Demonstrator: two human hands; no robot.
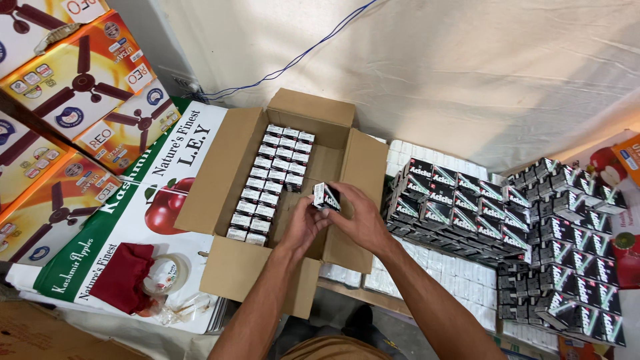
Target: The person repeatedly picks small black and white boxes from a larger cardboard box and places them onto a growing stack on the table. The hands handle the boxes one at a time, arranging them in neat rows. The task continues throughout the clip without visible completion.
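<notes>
My left hand (pixel 303 225) and my right hand (pixel 361 218) together hold a small black and white carton (pixel 327 196) over the open cardboard box (pixel 224 175). Inside the box, rows of the same small cartons (pixel 270 183) fill the left side, standing on end. The right side of the box floor is bare. Stacks of matching black cartons (pixel 453 207) stand just right of the box, near my right forearm.
More black cartons (pixel 573 253) are piled at the far right on white packs. Large fan boxes (pixel 73 107) are stacked at the left. A flattened fruit carton (pixel 133 220) lies under the box, with a red cloth (pixel 123 277) and a tape roll (pixel 165 273) on it.
</notes>
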